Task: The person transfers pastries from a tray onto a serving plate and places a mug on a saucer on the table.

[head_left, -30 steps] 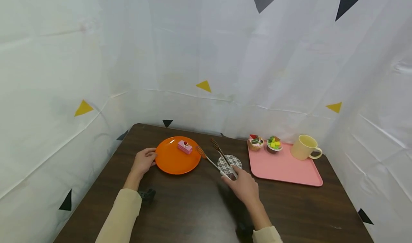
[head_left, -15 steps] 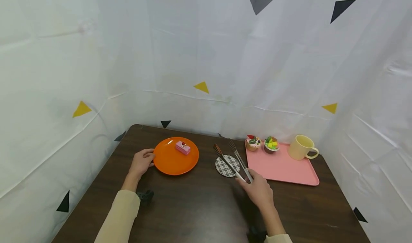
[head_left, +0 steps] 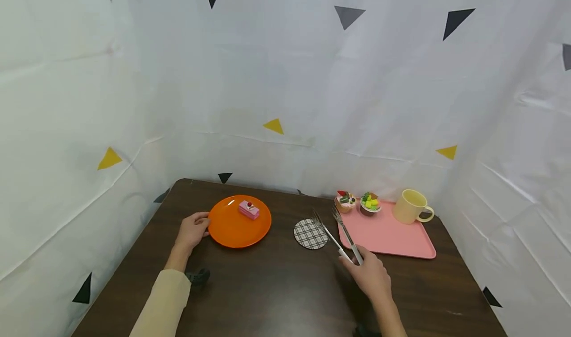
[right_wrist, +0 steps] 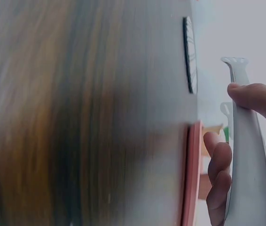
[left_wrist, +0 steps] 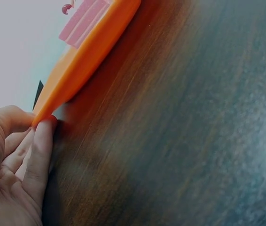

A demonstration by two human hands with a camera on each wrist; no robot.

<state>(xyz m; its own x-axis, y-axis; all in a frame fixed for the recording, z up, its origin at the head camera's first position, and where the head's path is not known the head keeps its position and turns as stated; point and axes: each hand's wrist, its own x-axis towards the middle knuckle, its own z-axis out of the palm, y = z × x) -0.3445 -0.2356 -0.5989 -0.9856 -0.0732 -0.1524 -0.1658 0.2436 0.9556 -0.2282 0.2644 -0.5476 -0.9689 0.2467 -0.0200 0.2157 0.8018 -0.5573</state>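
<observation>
At the left of the head view, my left hand (head_left: 192, 230) pinches the near-left rim of an orange plate (head_left: 232, 233). Thumb and fingers meet around that rim in the left wrist view. On the plate lies a pink slice of cake (head_left: 249, 209) with a red berry on top. My right hand (head_left: 370, 275) grips metal tongs (head_left: 350, 238) with fork-like ends, thumb on one arm and fingers around the other. The tong arms are spread, nothing between their tips, which point at the left edge of a pink tray (head_left: 388, 238).
A fruit-topped cupcake (head_left: 345, 201) and a second, dark-based cupcake (head_left: 370, 204) sit at the tray's back left. A yellow mug (head_left: 410, 207) stands at its back right. Between plate and tray lies a round checked coaster (head_left: 311, 234). White curtains (head_left: 303, 79) enclose the brown table (head_left: 267, 287).
My right hand has moved right with the tongs, their tips passing from beside the plate over the coaster to the tray's left edge. The left hand stays at the plate rim.
</observation>
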